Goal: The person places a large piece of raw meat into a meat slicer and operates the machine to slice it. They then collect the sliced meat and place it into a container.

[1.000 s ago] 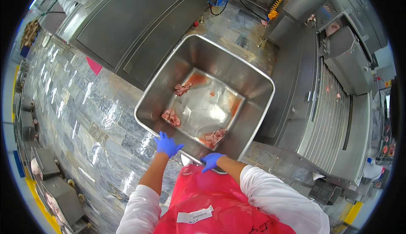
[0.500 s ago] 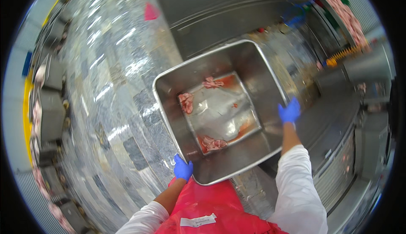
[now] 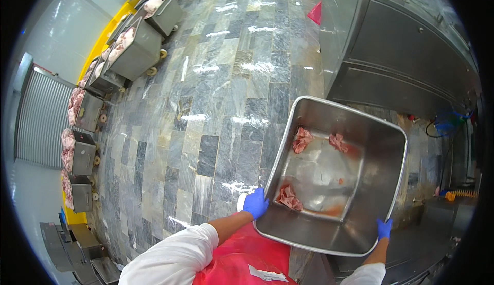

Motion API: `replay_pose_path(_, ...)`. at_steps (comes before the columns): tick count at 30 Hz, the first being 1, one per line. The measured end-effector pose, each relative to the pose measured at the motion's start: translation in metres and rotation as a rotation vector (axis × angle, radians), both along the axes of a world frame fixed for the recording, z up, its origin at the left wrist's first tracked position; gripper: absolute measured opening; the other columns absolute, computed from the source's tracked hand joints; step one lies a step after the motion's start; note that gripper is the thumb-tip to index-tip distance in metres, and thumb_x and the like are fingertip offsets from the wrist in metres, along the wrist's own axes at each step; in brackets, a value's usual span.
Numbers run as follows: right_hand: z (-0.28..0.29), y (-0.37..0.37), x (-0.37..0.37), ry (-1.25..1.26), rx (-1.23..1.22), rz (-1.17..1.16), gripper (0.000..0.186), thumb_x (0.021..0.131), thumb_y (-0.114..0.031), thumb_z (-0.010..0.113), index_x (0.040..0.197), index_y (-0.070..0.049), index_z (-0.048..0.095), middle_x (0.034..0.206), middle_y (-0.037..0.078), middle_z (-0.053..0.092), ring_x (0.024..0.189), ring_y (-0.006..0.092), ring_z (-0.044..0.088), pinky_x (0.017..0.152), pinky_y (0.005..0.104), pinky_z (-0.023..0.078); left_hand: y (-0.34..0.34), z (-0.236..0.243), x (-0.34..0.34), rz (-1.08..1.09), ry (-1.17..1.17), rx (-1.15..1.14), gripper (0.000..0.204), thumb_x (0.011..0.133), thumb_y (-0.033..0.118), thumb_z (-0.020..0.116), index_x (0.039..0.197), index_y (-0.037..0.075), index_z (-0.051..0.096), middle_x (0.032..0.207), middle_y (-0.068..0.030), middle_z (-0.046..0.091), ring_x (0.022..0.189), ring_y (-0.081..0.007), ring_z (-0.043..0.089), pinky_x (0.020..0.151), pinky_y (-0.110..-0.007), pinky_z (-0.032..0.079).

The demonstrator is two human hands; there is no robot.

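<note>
Over tiled floor, gripping metal tub at opposite edges with left hand and right hand, probably for balance

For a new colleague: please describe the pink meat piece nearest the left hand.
Find the big square metal tub. In its corner nearest the blue-gloved left hand lies the ragged pink meat piece, apart from two similar farther pieces.

blue gloves near the lower centre and lower right, loose white sleeves with creases along the bottom edge, shiny pinkish-red apron at bottom centre, white label on it
</note>
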State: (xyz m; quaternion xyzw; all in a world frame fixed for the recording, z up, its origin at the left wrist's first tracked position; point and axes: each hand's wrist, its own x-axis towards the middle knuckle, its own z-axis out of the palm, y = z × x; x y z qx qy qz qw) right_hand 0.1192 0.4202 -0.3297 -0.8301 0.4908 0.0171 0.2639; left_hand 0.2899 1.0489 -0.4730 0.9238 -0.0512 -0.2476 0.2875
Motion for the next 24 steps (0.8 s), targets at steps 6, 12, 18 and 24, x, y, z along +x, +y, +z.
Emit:
replay_pose_path(6,-0.004,0.058,-0.02,0.047,0.061,0.078,0.072,0.079,-0.014,0.083,0.137,0.008,0.047,0.128,0.021,0.063,0.113,0.0294,0.062,0.101,0.0411,0.049,0.042,-0.005,0.051,0.089,0.067,0.075,0.041,0.093,0.032,0.068,0.118,0.003,0.054,0.112,-0.0257,0.066,0.104,-0.0453,0.067,0.089,-0.057,0.053)
replay_pose_path(12,0.001,0.143,-0.002,0.121,0.354,0.184,0.058,0.08,-0.012,0.084,0.126,0.006,0.054,0.118,0.018,0.069,0.106,0.0245,0.068,0.092,0.0402,0.056,0.077,-0.022,0.079,0.086,-0.609,0.613,0.068,0.089,0.032,0.071,0.142,-0.003,0.047,0.137,-0.0326,0.054,0.127,-0.0482,0.054,0.11,-0.054,0.043)
replay_pose_path(18,-0.025,0.233,0.014,0.028,0.757,0.239,0.052,0.084,-0.013,0.084,0.125,0.004,0.055,0.114,0.017,0.071,0.099,0.0234,0.07,0.087,0.0363,0.058,0.053,0.012,0.033,-0.221,-0.257,-0.013,0.086,0.086,0.041,0.077,0.15,-0.004,0.04,0.146,-0.0315,0.049,0.138,-0.048,0.046,0.116,-0.052,0.038)
replay_pose_path(24,-0.05,0.297,0.074,0.318,0.529,0.71,0.066,0.081,-0.032,0.087,0.131,-0.002,0.056,0.112,0.018,0.072,0.1,0.0298,0.071,0.088,0.04,0.057,0.01,0.055,-0.033,-0.697,0.275,-0.09,0.094,0.086,0.075,0.061,0.145,0.002,0.053,0.126,-0.0268,0.067,0.117,-0.0437,0.065,0.106,-0.05,0.048)
